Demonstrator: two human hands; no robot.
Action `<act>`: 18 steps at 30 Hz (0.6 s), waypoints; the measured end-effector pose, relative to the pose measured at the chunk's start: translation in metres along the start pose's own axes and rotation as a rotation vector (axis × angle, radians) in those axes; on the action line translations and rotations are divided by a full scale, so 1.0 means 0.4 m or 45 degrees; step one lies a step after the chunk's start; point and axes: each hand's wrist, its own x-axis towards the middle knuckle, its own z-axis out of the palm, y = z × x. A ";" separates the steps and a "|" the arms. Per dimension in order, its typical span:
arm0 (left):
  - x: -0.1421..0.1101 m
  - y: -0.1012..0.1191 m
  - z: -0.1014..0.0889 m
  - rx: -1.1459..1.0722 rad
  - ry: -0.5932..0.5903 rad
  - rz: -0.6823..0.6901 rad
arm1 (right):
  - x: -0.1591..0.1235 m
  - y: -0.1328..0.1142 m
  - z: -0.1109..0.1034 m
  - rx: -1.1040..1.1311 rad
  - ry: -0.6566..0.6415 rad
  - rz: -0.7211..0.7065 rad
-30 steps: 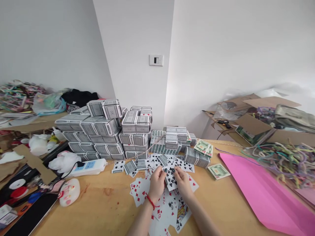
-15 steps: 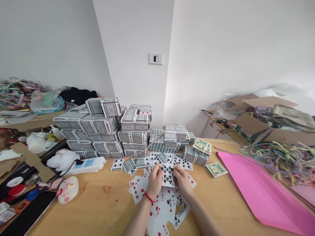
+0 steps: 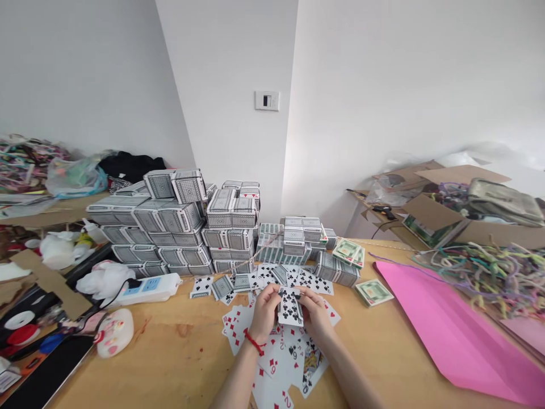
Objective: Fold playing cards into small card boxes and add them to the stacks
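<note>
A ten of clubs playing card (image 3: pixel 290 307) is held face up between my two hands above the table. My left hand (image 3: pixel 265 309), with a red cord bracelet at the wrist, grips its left edge. On the opposite edge my right hand (image 3: pixel 314 309) is closed, fingers curled behind it. Whether more cards sit underneath is hidden. Below lie loose face-up playing cards (image 3: pixel 276 363), red diamonds and a black queen among them. Farther back, more cards (image 3: pixel 315 281) are spread, some face down.
Card-patterned block stacks (image 3: pixel 170 227) rise at the back left. A white power strip (image 3: pixel 149 288) stands before them. Green boxes (image 3: pixel 374 292), a pink sheet (image 3: pixel 447 329) and tangled yarn (image 3: pixel 489 278) lie to the right. A white mouse-like item (image 3: pixel 114 333) sits at the left.
The ten of clubs has tilted slightly in my hands, and my fingers have shifted along its edges. The view has turned a little; the cards on the table stay put.
</note>
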 end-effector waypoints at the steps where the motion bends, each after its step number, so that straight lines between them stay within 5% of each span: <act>1: 0.001 0.001 0.000 -0.003 0.007 -0.001 | 0.001 0.002 -0.001 -0.007 0.007 -0.009; 9: 0.002 0.010 0.004 0.011 0.071 0.031 | 0.009 0.019 -0.005 -0.030 0.061 -0.004; 18: 0.009 0.003 0.001 -0.027 0.142 0.030 | 0.002 0.002 0.010 0.143 -0.123 0.182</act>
